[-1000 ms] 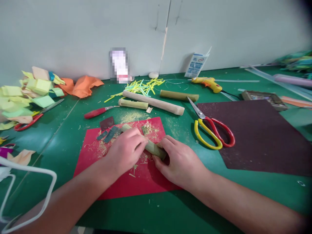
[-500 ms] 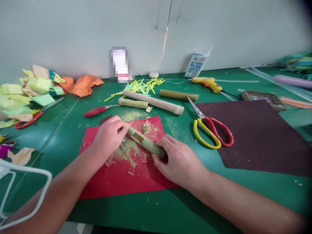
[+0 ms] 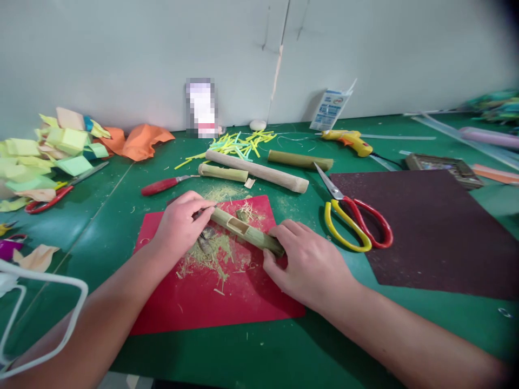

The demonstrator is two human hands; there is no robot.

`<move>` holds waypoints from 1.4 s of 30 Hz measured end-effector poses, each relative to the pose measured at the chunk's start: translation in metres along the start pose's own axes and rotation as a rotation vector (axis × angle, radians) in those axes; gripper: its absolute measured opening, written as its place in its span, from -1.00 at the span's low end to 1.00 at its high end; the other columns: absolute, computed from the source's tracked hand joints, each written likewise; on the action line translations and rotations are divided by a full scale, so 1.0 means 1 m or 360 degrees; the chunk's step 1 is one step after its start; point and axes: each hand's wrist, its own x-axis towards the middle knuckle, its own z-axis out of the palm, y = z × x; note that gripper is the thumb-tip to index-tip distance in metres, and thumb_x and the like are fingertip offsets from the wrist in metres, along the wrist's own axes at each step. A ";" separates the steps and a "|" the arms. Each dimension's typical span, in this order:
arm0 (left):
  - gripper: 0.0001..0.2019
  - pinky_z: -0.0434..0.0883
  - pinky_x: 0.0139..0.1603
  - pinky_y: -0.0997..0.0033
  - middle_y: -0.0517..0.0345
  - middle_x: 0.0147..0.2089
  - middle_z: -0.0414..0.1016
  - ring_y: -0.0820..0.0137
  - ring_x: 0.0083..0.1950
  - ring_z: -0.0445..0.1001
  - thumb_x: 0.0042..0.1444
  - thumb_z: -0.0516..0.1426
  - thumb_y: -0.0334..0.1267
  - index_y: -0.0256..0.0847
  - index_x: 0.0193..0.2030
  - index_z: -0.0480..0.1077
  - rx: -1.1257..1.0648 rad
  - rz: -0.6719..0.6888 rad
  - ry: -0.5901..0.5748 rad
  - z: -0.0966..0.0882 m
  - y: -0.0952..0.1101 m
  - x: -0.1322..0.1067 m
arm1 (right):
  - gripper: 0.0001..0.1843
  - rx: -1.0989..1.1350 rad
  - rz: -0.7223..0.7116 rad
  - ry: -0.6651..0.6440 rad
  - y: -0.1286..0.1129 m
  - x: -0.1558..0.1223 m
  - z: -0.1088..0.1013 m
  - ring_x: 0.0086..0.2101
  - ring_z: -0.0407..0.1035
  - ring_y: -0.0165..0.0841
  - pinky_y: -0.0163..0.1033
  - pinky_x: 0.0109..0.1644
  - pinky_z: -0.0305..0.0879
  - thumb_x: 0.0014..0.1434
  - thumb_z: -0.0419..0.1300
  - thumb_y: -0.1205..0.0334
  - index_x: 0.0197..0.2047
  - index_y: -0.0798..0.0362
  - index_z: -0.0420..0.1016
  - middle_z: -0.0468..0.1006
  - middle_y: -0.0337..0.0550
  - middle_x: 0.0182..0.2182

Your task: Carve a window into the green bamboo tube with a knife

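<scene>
A bamboo tube (image 3: 255, 236) with a rectangular opening cut in its upper side lies slantwise over a red sheet (image 3: 182, 308). My right hand (image 3: 310, 262) grips its near right end between thumb and fingers. At the far left end, my left hand (image 3: 182, 219) is closed around the tube, thumb and forefinger pinched together. A dark strip shows partly from behind my left hand; its kind is hidden. Pale shavings and dust (image 3: 217, 256) are scattered on the sheet beneath the tube, and a small bamboo scrap (image 3: 242, 215) lies just beyond it.
Behind the sheet lie a red-handled knife (image 3: 160, 186), several bamboo pieces (image 3: 259, 172) and yellow-green strips (image 3: 233, 145). Scissors (image 3: 344, 202) rest at the right, partly on dark sandpaper (image 3: 430, 232). A yellow glue gun (image 3: 348, 141) stands farther back. Folded papers (image 3: 60, 143) are heaped at the left.
The bamboo tube and my right hand have shifted slightly to the right, and the cut opening now faces a little differently. My left hand stays near the far end. The view has shifted slightly.
</scene>
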 end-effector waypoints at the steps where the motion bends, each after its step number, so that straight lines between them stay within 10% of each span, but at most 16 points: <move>1: -0.82 0.36 -0.28 0.47 0.15 -0.27 0.42 0.47 -0.28 0.40 0.14 0.09 -0.33 -0.19 -0.17 0.49 0.0001 0.0000 0.0001 0.000 0.000 0.000 | -0.83 -0.0014 -0.0015 0.0025 0.001 0.001 0.001 -0.32 0.30 -0.28 -0.21 -0.33 0.15 0.08 0.06 0.15 -0.32 0.06 0.36 0.39 -0.15 -0.39; 17: -0.85 0.42 -0.09 0.39 0.11 -0.20 0.50 0.44 -0.17 0.46 0.14 0.11 -0.37 -0.18 -0.17 0.46 -0.0310 0.0345 -0.0029 0.012 0.042 -0.015 | -0.85 0.0267 -0.0065 -0.0048 -0.002 0.004 0.004 -0.44 0.28 -0.38 -0.28 -0.42 0.15 0.09 0.11 0.15 -0.34 0.06 0.33 0.39 -0.17 -0.38; 27: -0.85 0.42 -0.08 0.35 0.11 -0.18 0.51 0.39 -0.14 0.46 0.15 0.10 -0.34 -0.15 -0.18 0.46 -0.0268 0.0194 -0.0004 0.008 0.034 -0.011 | -0.71 0.0479 0.0020 -0.0004 -0.002 0.002 -0.002 -0.45 0.38 -0.38 -0.28 -0.38 0.24 0.12 0.08 0.18 -0.07 0.04 0.36 0.53 -0.19 -0.35; 42: -0.84 0.42 -0.18 0.41 0.10 -0.21 0.48 0.42 -0.22 0.46 0.14 0.10 -0.35 -0.18 -0.17 0.47 -0.0056 0.0108 0.0018 0.008 0.013 -0.006 | -0.87 0.0215 0.0053 -0.0067 0.000 0.004 -0.001 -0.40 0.28 -0.35 -0.26 -0.36 0.17 0.08 0.09 0.18 -0.37 0.06 0.36 0.38 -0.15 -0.42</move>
